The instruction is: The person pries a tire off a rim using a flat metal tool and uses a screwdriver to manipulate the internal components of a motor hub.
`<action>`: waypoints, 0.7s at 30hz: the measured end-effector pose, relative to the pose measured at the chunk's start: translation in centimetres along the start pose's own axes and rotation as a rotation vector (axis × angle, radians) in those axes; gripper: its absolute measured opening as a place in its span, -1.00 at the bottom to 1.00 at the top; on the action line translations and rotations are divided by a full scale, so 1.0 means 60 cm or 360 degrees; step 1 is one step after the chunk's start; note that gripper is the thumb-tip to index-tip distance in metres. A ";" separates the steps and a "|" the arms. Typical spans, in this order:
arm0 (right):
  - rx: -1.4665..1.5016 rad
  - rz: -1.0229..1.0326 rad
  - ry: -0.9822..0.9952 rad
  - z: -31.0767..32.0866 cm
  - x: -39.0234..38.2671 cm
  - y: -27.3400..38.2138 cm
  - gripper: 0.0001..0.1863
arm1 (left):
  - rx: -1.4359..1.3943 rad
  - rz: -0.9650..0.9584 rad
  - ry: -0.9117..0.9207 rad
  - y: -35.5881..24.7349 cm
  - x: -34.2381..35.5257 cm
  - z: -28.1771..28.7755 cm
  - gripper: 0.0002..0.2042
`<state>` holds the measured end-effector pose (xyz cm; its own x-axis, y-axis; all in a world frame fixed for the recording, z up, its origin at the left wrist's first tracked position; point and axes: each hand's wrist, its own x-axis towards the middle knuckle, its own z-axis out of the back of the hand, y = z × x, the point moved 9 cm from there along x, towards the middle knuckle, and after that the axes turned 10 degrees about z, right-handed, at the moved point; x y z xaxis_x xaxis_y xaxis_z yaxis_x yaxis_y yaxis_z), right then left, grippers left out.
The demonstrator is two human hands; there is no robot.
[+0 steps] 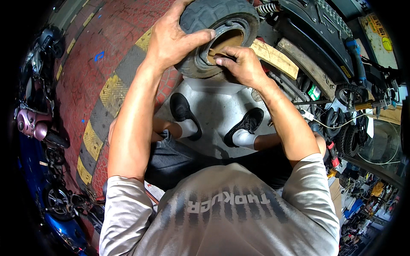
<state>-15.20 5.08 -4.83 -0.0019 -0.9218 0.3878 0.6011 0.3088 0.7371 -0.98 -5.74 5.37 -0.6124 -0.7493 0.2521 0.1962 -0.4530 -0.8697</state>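
Note:
A small black tyre (194, 15) with chunky tread is tilted up in front of me, its round opening facing me. Inside the opening is a grey metal rim (240, 26) with a brown, rusty-looking inner surface. My left hand (171, 40) is wrapped round the tyre's left side, its thumb laid across the sidewall to the rim. At the lower right of the opening, my right hand (245, 64) is closed in a pinch, thumb and forefinger at the rim's inner edge. Whatever lies between those fingertips is too small to make out.
A wooden block (275, 59) lies right of the tyre, beside a black workbench (316, 38) with hand tools and a blue power tool (356, 59). A yellow-and-black ramp strip (113, 91) runs along the left. Parked motorcycles (36, 123) stand far left. My shoes (184, 113) are below the tyre.

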 end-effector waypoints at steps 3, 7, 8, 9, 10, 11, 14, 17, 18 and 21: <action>-0.0224 0.0053 0.0019 -0.002 -0.004 0.006 -0.78 | -0.0046 -0.0041 0.0017 0.004 0.001 0.000 -0.10; -0.0212 0.0020 -0.0244 -0.009 -0.025 0.004 -0.79 | -0.0096 -0.0027 0.0002 0.010 0.002 -0.001 -0.11; -0.0242 0.0024 -0.0266 -0.012 -0.027 0.005 -0.79 | -0.0100 -0.0027 0.0000 0.010 0.001 0.000 -0.11; -0.0272 0.0028 -0.0288 -0.014 -0.029 0.005 -0.79 | -0.0105 -0.0028 -0.0003 0.011 0.001 0.001 -0.11; -0.0303 0.0032 -0.0310 -0.015 -0.030 0.005 -0.79 | -0.0125 -0.0039 -0.0001 0.011 0.001 0.003 -0.12; -0.0303 0.0012 -0.0326 -0.017 -0.032 0.006 -0.80 | -0.0146 -0.0051 0.0002 0.013 0.001 0.003 -0.12; -0.0276 -0.0048 -0.0373 -0.020 -0.036 0.004 -0.80 | -0.0208 -0.0059 -0.0020 0.020 -0.001 0.001 -0.12; -0.0040 -0.0249 -0.0373 -0.031 -0.044 -0.013 -0.81 | -0.0099 -0.0086 -0.0056 0.020 -0.003 0.006 -0.11; 0.0139 -0.0410 -0.0342 -0.040 -0.052 -0.021 -0.81 | -0.0036 -0.0097 -0.0069 0.020 -0.004 0.009 -0.11; 0.0864 -0.0609 -0.0403 -0.074 -0.069 -0.039 -0.80 | 0.0111 -0.0103 -0.0098 0.013 -0.005 0.015 -0.10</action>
<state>-13.02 7.15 -10.62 -0.3584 -0.9265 0.1149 0.0380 0.1085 0.9934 0.04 -6.30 4.98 -0.5778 -0.7446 0.3342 0.2121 -0.5324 -0.8195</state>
